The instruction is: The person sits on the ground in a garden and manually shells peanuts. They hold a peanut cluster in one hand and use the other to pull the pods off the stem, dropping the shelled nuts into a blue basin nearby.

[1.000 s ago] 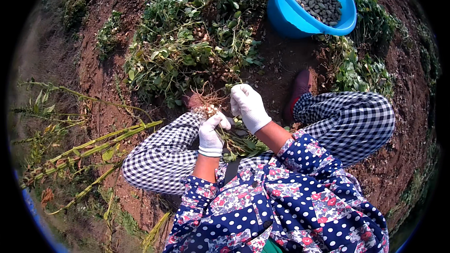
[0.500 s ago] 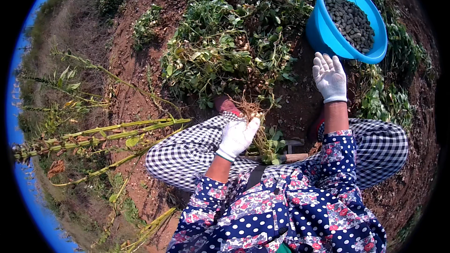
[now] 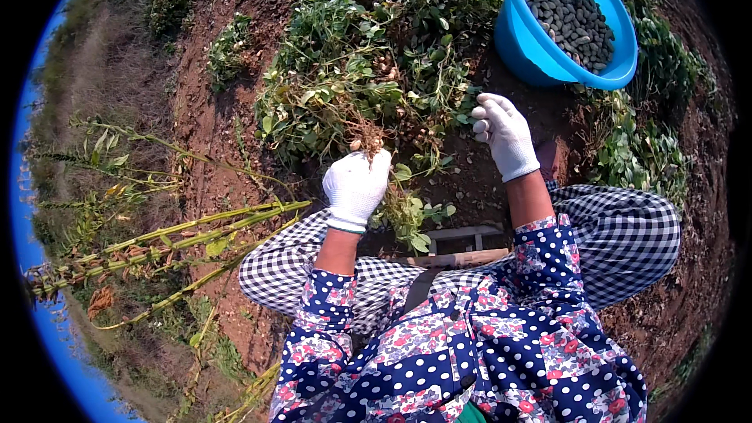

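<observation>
My left hand (image 3: 356, 189), in a white glove, is closed around a peanut plant (image 3: 366, 138). Its brown roots and a few pale pods stick out beyond the fingers, while leafy stems hang below the hand. To the right, my right hand (image 3: 507, 139) is also gloved in white. Its fingers are loosely bent and slightly apart, with nothing visible in them. Beyond that hand, at the far right, stands a blue tub (image 3: 526, 55) partly filled with unshelled peanuts (image 3: 568, 19).
A heap of pulled peanut plants (image 3: 352, 39) covers the soil ahead. Tall yellow-green stalks (image 3: 188, 227) reach in from the left. A wooden bar (image 3: 470, 257) with a grey frame lies between my checkered trouser legs. More green plants (image 3: 638, 149) lie below the tub.
My left hand has moved left and slightly forward with the peanut plant. My right hand has swung left and away from the tub, its palm no longer turned up.
</observation>
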`<state>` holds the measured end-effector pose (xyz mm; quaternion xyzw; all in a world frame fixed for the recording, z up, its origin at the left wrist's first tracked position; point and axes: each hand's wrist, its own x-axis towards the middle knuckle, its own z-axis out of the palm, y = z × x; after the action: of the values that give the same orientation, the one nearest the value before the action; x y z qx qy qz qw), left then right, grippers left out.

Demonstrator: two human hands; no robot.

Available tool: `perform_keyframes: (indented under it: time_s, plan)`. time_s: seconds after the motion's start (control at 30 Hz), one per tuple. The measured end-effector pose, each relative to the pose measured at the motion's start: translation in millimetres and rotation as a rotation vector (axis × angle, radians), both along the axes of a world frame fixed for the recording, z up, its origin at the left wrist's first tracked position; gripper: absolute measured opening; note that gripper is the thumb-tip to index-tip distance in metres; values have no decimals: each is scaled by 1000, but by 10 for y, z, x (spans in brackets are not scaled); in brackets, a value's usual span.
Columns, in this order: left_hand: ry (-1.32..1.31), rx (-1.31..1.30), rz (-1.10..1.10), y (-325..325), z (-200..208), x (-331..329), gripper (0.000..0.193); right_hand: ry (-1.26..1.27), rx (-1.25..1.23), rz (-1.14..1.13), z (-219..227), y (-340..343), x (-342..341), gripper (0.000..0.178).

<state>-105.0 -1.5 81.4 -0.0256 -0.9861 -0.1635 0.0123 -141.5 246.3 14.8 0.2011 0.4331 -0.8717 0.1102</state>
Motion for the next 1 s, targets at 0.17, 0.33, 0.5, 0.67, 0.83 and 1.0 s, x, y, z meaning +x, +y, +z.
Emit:
perform_keyframes:
  time_s: [0.17, 0.33, 0.5, 0.67, 0.83, 1.0]
  plan:
    - [-92, -300, -98, 222, -125, 55, 33, 536, 388, 564, 430, -417, 238, 23]
    - [-156, -342, -166, 437, -173, 139, 30, 658, 890, 440, 324, -579, 348, 30]
    - [-207, -388, -246, 506, -221, 229, 32, 611, 980, 445, 144, -543, 384, 35]
    - [-314, -304, -339, 496, -310, 348, 32, 655, 1043, 767, 87, -529, 356, 24]
    - [-341, -77, -294, 409, -463, 224, 25, 358, 311, 580, 314, -549, 395, 19]
    - [-69, 14, -388, 167, -453, -11, 18, 357, -398, 333, 731, -267, 371, 18]
